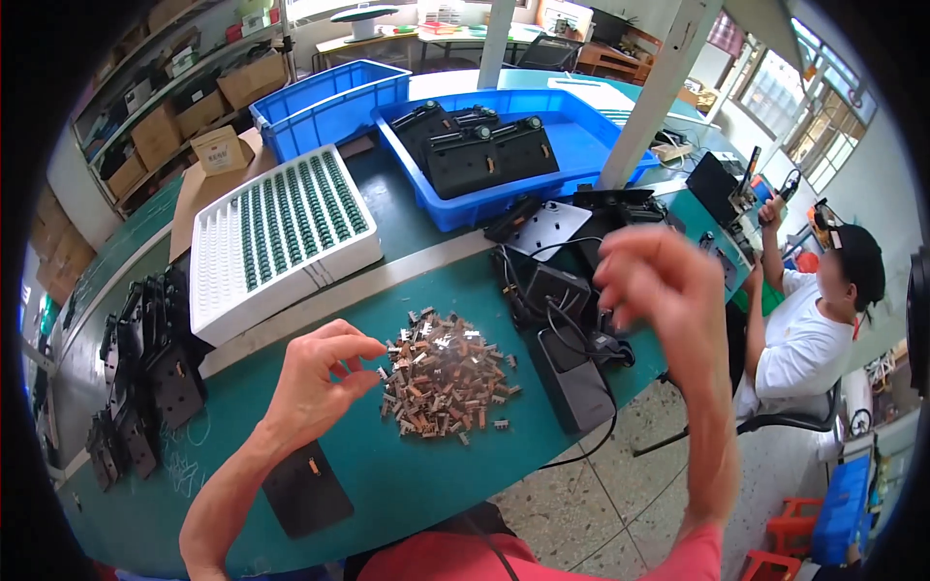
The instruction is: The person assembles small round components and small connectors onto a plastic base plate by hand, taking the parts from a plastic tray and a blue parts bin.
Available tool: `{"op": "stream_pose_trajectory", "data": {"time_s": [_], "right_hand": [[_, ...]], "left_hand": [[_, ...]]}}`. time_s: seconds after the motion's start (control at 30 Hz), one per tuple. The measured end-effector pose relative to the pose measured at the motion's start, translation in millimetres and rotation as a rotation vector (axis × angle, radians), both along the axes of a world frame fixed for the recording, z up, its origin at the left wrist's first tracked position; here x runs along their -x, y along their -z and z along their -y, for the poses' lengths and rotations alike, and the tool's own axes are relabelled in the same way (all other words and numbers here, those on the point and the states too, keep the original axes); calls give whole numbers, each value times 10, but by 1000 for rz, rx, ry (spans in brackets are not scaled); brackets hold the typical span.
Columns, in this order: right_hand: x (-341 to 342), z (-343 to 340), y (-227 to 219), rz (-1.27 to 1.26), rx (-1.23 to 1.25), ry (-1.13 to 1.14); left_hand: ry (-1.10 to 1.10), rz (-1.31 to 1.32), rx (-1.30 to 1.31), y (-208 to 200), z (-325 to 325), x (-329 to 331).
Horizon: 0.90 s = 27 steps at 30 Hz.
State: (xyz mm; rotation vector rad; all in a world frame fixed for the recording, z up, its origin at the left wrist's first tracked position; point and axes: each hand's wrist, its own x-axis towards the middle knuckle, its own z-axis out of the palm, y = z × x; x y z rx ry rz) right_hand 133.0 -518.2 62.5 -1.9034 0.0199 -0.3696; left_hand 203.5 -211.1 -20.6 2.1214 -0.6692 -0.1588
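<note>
A heap of small brown-and-silver slotted parts [448, 382] lies loose on the green work surface. At its left edge is my left hand [325, 378], thumb and fingers curled into a pinch; whatever they hold, if anything, is too small to make out. Below that wrist a flat black plate [308, 499] rests on the table with one small brown part [314, 467] on it. My right hand [659, 281] is raised at the right, above the black adapters and cables, its curled fingers smeared by motion.
A white tray [218, 315] holds rows of dark green round parts. Behind it stand a blue bin [339, 111] and a blue tray [605, 145] with black assemblies. Black units [160, 358] crowd the left. A black power adapter [572, 382] lies right; a co-worker [809, 320] sits beyond.
</note>
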Motion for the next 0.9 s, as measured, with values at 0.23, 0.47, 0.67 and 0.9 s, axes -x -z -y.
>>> {"op": "stream_pose_trajectory", "data": {"time_s": [0.23, 0.47, 0.67, 0.9], "right_hand": [[-839, 876, 254, -178, 300, 186], [-1210, 949, 585, -379, 153, 80], [-1302, 1004, 741, -335, -93, 65], [-1372, 1012, 834, -344, -84, 121]], "left_hand": [[54, -20, -12, -26, 44, 3], [61, -29, -26, 31, -64, 66], [81, -42, -15, 80, -84, 117], [94, -68, -13, 139, -118, 151]]}}
